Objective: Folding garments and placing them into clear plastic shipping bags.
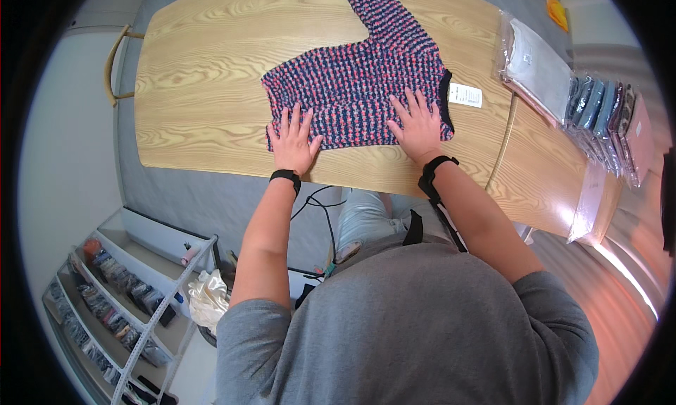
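A knitted sweater [359,81] in dark blue, pink and white lay spread on the wooden table [204,74], near its front edge, with one sleeve running away toward the far side. A white tag [465,94] stuck out from its right end, beside a dark collar edge.

The left hand [293,141] lay flat on the lower left corner of the sweater — fingers spread and stretched out, palm down, gripping nothing. Part of the palm sat over the sweater's edge, touching the table. The right hand [418,126] lay flat too, fingers fanned out on the right part of the sweater, close to the collar, pressing down and holding nothing. Each wrist wore a black band.

To the right, well apart from the sweater, a clear bag with a folded grey garment [536,67] rested on the table, and just beyond it a row of packed clothes [604,113] in clear bags — blue, grey and pink — overlapped one another. Below the table on the left stood a white rack [120,299] filled with small items.
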`<state>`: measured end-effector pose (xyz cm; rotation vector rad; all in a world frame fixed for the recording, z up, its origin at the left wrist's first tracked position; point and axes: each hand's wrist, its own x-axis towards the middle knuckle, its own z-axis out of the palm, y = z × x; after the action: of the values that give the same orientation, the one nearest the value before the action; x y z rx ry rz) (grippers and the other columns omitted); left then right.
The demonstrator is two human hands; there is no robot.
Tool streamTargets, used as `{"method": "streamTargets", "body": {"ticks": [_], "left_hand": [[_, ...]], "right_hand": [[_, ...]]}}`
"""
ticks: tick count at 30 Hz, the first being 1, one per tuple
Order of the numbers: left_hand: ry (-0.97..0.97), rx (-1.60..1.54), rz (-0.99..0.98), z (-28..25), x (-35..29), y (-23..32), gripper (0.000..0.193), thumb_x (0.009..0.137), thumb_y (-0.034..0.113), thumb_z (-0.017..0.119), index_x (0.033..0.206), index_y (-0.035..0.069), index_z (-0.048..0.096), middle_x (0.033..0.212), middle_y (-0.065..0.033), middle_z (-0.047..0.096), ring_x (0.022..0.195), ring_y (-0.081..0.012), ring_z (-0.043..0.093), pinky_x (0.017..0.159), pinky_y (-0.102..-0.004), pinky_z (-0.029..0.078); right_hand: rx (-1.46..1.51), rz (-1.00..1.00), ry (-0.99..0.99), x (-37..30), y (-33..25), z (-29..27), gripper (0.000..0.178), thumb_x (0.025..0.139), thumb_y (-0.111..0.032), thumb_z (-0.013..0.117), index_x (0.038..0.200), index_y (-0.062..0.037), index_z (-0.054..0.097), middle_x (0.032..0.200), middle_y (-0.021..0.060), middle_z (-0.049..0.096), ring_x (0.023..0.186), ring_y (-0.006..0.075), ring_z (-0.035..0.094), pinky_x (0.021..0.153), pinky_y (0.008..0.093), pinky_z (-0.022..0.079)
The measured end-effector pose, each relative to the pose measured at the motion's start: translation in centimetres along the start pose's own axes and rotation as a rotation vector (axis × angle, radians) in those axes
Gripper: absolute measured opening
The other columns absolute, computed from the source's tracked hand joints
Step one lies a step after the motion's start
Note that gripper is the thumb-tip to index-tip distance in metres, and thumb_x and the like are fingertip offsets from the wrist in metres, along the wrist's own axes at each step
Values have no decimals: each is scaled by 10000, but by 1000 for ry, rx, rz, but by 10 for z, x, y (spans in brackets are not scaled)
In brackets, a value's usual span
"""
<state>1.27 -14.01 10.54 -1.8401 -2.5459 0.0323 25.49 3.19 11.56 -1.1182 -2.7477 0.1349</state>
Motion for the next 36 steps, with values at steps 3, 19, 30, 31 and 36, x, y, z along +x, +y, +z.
{"method": "streamTargets", "body": {"ticks": [3, 19, 30, 31, 36], "left_hand": [[-6, -25, -14, 1, 7, 1, 637, 846, 510, 532, 1401, 238, 380, 1503, -57, 274, 1380, -295, 228, 1039, -621, 203], [58, -502, -50, -78, 80, -113, 370, 843, 123, 597, 1192, 14, 546, 1155, -190, 590, 1064, -357, 550, 917, -408, 443], [-93, -475, -7, -27, 152, -90, 333, 702, 45, 677, 1027, 71, 613, 928, -138, 586, 951, -335, 548, 845, -417, 456], [-109, -547, 3, -25, 150, -94, 275, 701, 25, 658, 971, 55, 613, 910, -142, 582, 933, -346, 546, 832, -417, 456], [55, -476, 190, -63, 133, -88, 239, 697, -7, 620, 925, 56, 584, 871, -120, 549, 891, -326, 537, 787, -413, 448]], "right_hand": [[-2, -8, -4, 2, 4, 3, 526, 842, -449, 565, 1329, -272, 478, 1409, 97, 407, 1314, 296, 346, 1008, 558, 298], [613, 177, -101, 167, 89, -73, 483, 801, -279, 667, 1168, 17, 561, 1107, 206, 618, 1012, 338, 595, 897, 379, 452], [1228, 540, -297, 238, 74, 2, 277, 758, -110, 720, 955, 66, 638, 842, 109, 683, 711, 183, 636, 695, 302, 503], [1311, 510, -273, 236, 74, -1, 251, 782, -101, 701, 965, 60, 641, 851, 93, 683, 712, 158, 630, 687, 285, 499], [1171, 358, -259, 195, 73, -66, 226, 819, -140, 694, 982, 12, 662, 873, 60, 689, 740, 110, 624, 685, 251, 494]]}}
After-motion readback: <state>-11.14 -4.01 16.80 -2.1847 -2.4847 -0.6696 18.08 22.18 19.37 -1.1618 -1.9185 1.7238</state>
